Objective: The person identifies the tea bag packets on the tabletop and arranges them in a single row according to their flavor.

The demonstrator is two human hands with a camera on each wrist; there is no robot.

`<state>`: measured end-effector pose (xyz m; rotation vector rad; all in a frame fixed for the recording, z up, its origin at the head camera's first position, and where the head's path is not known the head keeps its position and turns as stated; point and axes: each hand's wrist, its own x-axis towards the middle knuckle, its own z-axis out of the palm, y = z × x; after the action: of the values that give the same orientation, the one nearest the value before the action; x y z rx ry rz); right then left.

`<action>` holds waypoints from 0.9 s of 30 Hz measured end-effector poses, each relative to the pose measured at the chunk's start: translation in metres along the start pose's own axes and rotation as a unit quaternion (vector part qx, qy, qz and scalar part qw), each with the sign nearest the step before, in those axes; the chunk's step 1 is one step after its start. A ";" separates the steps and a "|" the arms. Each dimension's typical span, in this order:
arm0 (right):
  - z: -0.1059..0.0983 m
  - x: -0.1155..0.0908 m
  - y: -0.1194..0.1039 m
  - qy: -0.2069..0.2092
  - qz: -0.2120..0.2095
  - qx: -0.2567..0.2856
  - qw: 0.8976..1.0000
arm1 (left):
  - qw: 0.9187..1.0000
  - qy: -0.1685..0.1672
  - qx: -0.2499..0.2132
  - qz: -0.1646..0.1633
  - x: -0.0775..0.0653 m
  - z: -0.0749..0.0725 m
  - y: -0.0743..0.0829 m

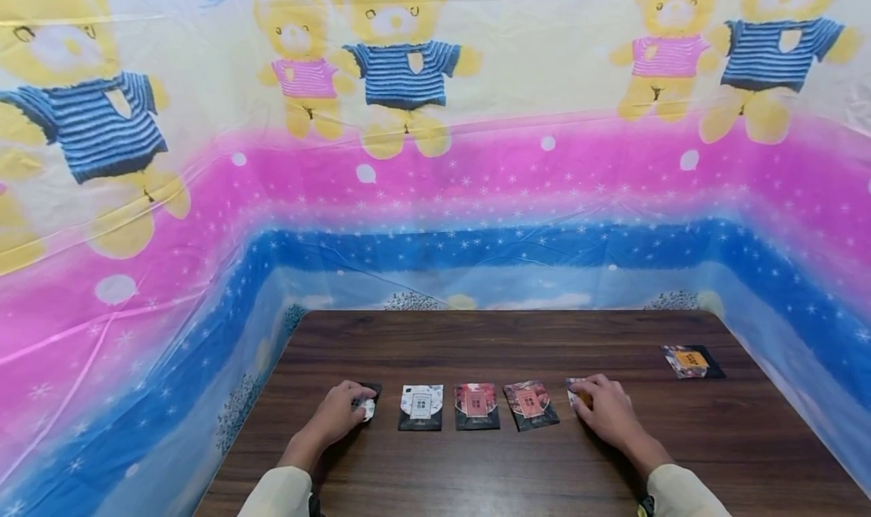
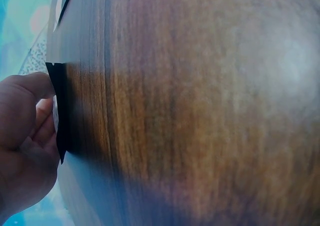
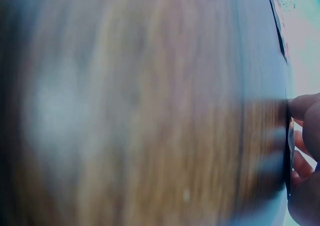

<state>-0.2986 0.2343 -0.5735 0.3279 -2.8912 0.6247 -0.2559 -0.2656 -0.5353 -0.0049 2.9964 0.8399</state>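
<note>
Along the middle of the table a row of small printed sachets lies flat. At its left end my left hand (image 1: 342,411) grips a black-and-white sachet (image 1: 370,410) by its edges, covering much of it. Thumb and fingers also show on that sachet's dark edge (image 2: 62,116) in the left wrist view. At the row's right end my right hand (image 1: 605,410) holds another sachet (image 1: 572,386), mostly hidden under the fingers. Between the hands lie a white sachet (image 1: 420,408), a red sachet (image 1: 477,407) and a slightly turned red sachet (image 1: 531,406).
A sachet with an orange label (image 1: 692,360) lies apart at the table's back right. The dark wooden table (image 1: 449,472) meets a printed cloth backdrop (image 1: 442,252) with teddy bears behind and at the sides.
</note>
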 end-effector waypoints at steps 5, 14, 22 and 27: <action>0.003 0.002 -0.009 -0.010 -0.001 0.002 1.000 | 1.000 -0.001 0.003 0.000 -0.001 -0.003 0.000; 0.006 0.002 -0.023 -0.004 -0.013 0.000 1.000 | 1.000 0.002 0.003 -0.002 -0.002 -0.005 0.000; 0.006 0.003 -0.024 -0.022 -0.010 0.000 1.000 | 1.000 0.007 -0.003 0.001 -0.003 -0.004 0.000; 0.001 0.003 -0.020 -0.031 -0.020 -0.021 0.999 | 1.000 0.002 -0.004 0.007 -0.003 -0.002 0.001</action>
<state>-0.2963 0.2159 -0.5663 0.4065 -2.9433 0.5558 -0.2526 -0.2664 -0.5329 0.0137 3.0011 0.8534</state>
